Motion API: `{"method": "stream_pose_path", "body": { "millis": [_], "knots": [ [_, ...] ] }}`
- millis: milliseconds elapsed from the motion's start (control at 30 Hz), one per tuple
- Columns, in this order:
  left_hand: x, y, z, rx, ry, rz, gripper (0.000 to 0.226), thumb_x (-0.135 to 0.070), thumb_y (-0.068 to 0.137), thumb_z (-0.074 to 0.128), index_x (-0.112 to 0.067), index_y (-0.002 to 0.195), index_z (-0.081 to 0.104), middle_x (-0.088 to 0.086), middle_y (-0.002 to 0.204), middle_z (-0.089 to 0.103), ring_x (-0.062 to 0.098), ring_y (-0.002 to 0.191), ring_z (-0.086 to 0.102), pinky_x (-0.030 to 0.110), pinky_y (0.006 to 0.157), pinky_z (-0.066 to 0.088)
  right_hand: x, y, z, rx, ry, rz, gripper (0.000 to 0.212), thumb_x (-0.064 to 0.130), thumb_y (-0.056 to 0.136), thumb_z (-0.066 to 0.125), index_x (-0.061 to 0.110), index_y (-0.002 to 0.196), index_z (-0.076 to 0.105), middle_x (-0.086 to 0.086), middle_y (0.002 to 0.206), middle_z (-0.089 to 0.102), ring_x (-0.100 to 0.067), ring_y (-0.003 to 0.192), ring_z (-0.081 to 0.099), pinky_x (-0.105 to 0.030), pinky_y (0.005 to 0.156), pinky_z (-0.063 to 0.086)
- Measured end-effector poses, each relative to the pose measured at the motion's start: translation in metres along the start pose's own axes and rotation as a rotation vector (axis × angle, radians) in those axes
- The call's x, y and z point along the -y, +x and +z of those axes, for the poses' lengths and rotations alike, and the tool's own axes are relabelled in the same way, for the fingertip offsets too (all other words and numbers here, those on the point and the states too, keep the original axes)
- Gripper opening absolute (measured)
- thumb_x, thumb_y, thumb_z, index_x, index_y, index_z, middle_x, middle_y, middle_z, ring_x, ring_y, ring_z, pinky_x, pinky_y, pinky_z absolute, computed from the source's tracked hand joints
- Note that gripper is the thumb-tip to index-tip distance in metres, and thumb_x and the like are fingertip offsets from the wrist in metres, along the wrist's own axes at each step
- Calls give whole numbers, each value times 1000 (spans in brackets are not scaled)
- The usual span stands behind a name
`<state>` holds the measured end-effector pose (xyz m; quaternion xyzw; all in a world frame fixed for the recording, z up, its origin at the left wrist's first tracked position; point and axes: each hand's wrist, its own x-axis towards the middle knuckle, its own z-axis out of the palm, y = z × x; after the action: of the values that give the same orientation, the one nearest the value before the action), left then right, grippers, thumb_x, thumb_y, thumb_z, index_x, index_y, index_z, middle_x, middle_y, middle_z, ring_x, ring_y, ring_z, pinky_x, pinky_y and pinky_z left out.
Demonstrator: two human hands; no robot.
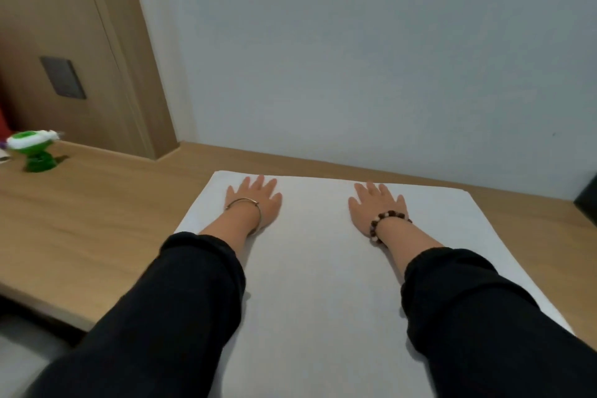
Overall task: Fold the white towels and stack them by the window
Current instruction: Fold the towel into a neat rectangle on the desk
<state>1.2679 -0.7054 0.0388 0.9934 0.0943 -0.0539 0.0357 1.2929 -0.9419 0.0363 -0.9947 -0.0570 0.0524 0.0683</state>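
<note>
Head view: 1 white towel (316, 255) spread flat on the wooden table (80, 223), far edge just short of the table's back edge along the wall. Left hand (255, 200) palm-down near the towel's far left corner, fingers straight and slightly spread, flat on the cloth. Right hand (376, 207) palm-down toward the far right corner, fingers likewise straight and fanned. Thin metal bangle (245, 203) on the left wrist, bead bracelet (386, 222) on the right. Black sleeves on both forearms. Green toy (35, 152) by the table's back edge, far left, well apart from the towel.
</note>
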Motion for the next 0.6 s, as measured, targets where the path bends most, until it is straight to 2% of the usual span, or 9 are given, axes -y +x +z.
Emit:
{"method": "stream_pose_path", "body": {
  "millis": [233, 333, 400, 467, 533, 600],
  "knots": [
    [37, 0, 2, -31, 2, -175, 59, -47, 98, 10, -26, 153, 3, -6, 160, -6, 19, 147, -4, 47, 118, 2, -93, 3, -11, -87, -45, 354, 60, 47, 97, 14, 23, 152, 15, -2, 160, 9, -23, 146, 9, -51, 117, 9],
    [34, -1, 2, -38, 9, -231, 59, -46, 98, 10, -26, 153, 3, -5, 160, -6, 21, 147, -6, 49, 117, 0, -104, -3, -15, -63, -41, 472, 60, 45, 98, 13, 21, 153, 9, -5, 160, 3, -25, 147, 3, -53, 116, 7],
    [23, -6, 0, -28, 16, -204, 57, -42, 99, 10, -26, 153, 1, -4, 160, -9, 23, 146, -10, 52, 116, -2, -91, -5, -18, -37, -60, 505, 60, 44, 99, 12, 20, 154, 5, -7, 160, -2, -25, 147, -3, -53, 117, 3],
    [1, -15, 0, -13, 26, -73, 55, -32, 100, 13, -26, 152, -1, -4, 160, -11, 23, 146, -13, 54, 116, -3, -60, -12, -18, 13, -56, 426, 60, 43, 100, 11, 18, 153, 0, -7, 160, -9, -24, 147, -7, -51, 117, -2],
    [-27, -30, 4, 0, 32, 71, 56, -25, 99, 16, -27, 152, -2, -5, 160, -12, 22, 146, -13, 54, 116, -3, -19, -23, -12, 52, -52, 250, 60, 43, 100, 11, 19, 153, -3, -6, 160, -14, -24, 147, -8, -50, 117, -2],
    [-44, -45, 8, 6, 41, 155, 56, -26, 99, 14, -28, 152, -3, -4, 159, -12, 22, 146, -12, 53, 116, -3, 22, -39, -2, 81, -41, 96, 58, 42, 101, 10, 22, 153, -5, -4, 159, -17, -24, 147, -11, -49, 117, -4]
  ]
}}
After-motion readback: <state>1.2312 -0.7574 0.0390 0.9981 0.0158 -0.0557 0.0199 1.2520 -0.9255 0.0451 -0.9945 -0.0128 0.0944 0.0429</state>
